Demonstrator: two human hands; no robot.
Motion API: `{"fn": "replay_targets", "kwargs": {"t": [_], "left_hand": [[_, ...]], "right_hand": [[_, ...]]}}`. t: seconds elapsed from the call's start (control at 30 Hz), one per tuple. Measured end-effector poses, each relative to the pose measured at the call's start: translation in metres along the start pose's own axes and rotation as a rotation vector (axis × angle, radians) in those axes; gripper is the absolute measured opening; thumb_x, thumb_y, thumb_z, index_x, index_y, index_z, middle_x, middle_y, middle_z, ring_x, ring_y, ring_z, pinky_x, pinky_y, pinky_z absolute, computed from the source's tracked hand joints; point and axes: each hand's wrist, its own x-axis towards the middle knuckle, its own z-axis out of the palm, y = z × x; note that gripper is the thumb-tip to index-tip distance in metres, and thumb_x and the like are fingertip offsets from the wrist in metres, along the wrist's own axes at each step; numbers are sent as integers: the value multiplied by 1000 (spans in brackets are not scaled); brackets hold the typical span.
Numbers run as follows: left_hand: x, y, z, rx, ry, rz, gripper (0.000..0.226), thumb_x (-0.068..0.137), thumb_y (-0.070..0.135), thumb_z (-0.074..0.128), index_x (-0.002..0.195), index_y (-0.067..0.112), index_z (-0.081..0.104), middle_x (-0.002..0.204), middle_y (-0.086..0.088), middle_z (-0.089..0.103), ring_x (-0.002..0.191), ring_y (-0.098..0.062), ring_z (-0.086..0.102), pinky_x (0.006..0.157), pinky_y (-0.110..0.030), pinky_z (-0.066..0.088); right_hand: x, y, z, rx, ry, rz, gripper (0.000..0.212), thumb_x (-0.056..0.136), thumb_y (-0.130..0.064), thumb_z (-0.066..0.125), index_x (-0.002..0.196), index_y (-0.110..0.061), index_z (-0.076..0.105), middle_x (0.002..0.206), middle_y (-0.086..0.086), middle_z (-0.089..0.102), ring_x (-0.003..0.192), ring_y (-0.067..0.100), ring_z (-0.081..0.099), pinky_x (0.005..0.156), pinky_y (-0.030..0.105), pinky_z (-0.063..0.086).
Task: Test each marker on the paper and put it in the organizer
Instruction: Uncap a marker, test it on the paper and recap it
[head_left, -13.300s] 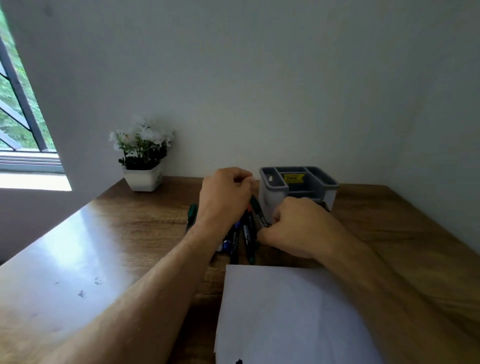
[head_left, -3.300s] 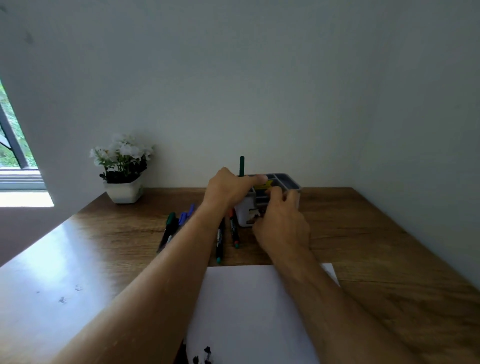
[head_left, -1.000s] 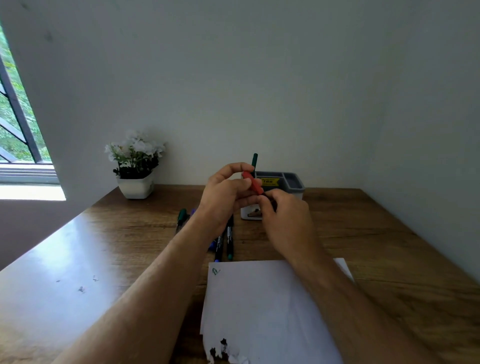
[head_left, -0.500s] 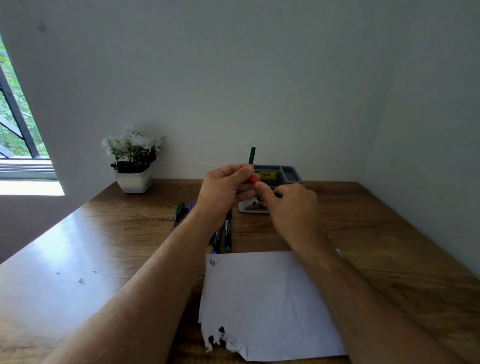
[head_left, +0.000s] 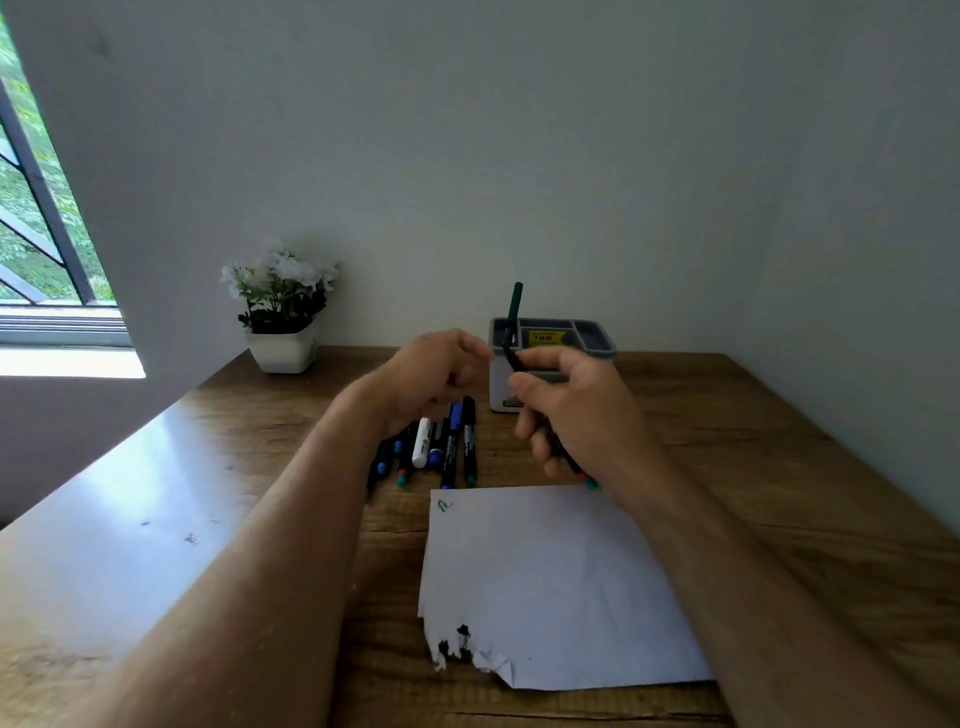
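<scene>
Black-barrelled marker (head_left: 558, 447) is gripped in the curled fingers of the right hand (head_left: 571, 415), long axis slanting from centre frame down toward the white paper sheet (head_left: 545, 582) just below. Left hand (head_left: 431, 374) curled; contents cannot be told. Grey organizer (head_left: 597, 343) stands behind.

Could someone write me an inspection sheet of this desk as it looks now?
Surface: wooden desk, glare at left.
Job's things: white paper, one green scribble, torn near edge; loose markers beyond it; grey organizer holding one green marker.
Clutter: potted flowers.
Hands: right hand grips a dark marker; left hand curled, contents hidden.
Cables: nothing seen.
Surroundings: plain wall, window at left.
</scene>
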Motion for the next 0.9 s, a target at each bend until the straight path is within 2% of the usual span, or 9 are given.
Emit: {"fn": "replay_targets", "kwargs": {"t": [0.07, 0.17, 0.27, 0.37, 0.47, 0.53, 0.63, 0.77, 0.9], "left_hand": [[-6, 1, 1, 240, -166, -47, 35, 88, 7, 45, 82, 33, 67, 67, 4, 48, 50, -8, 36, 45, -24, 29], [-15, 7, 7, 439, -323, -40, 20, 92, 13, 57, 81, 28, 65, 70, 3, 49, 52, -8, 37, 47, -24, 31], [-20, 11, 7, 619, -365, -21, 20, 88, 19, 69, 74, 32, 61, 71, 12, 54, 61, -6, 46, 57, -26, 41], [-24, 15, 2, 678, -414, -76, 20, 88, 14, 68, 75, 27, 60, 78, 7, 57, 70, -9, 50, 65, -28, 45], [-25, 18, -2, 725, -458, -140, 29, 89, 7, 64, 68, 26, 61, 71, 4, 57, 64, -11, 49, 60, -26, 43], [-25, 19, -3, 757, -505, -181, 35, 85, 10, 71, 62, 36, 69, 65, 6, 59, 60, -11, 46, 54, -25, 40], [-23, 18, -7, 797, -538, -253, 29, 80, 14, 78, 69, 40, 72, 61, 10, 58, 53, -9, 45, 51, -25, 36], [-24, 20, -13, 863, -548, -312, 31, 78, 14, 79, 106, 26, 71, 66, 4, 57, 58, -13, 46, 53, -24, 38], [-27, 22, -9, 918, -576, -336, 22, 80, 16, 78, 95, 28, 69, 88, 4, 61, 75, -12, 52, 61, -25, 41]], "right_hand": [[-6, -2, 2, 63, -31, -58, 15, 94, -16, 63, 107, -21, 55, 61, 10, 65, 40, 18, 52, 37, 25, 42], [-16, -1, 3, 162, -70, -157, 5, 96, -7, 58, 96, -12, 59, 72, 16, 70, 38, 20, 54, 35, 25, 43], [-26, 5, 6, 299, -145, -215, 19, 99, -3, 47, 100, -7, 65, 93, 17, 74, 43, 21, 60, 34, 24, 45], [-32, 10, 13, 414, -274, -209, 27, 97, -4, 40, 104, -5, 66, 101, 17, 74, 52, 23, 67, 38, 26, 51], [-34, 16, 20, 331, -267, -243, 24, 91, 5, 44, 101, -8, 62, 90, 15, 75, 60, 24, 70, 46, 30, 55], [-35, 18, 24, 206, -196, -298, 9, 93, -3, 57, 87, -11, 60, 70, 12, 69, 50, 23, 62, 42, 27, 48], [-37, 20, 28, 97, -75, -298, 38, 99, -31, 53, 67, -11, 58, 49, 11, 51, 37, 19, 41, 37, 22, 33], [-36, 24, 29, 48, -104, -212, 25, 98, -15, 55, 76, -15, 66, 57, 8, 63, 40, 19, 54, 38, 22, 39], [-36, 29, 30, -25, -150, -145, 15, 92, -9, 62, 78, -14, 67, 63, 9, 67, 46, 19, 62, 41, 27, 45]]}}
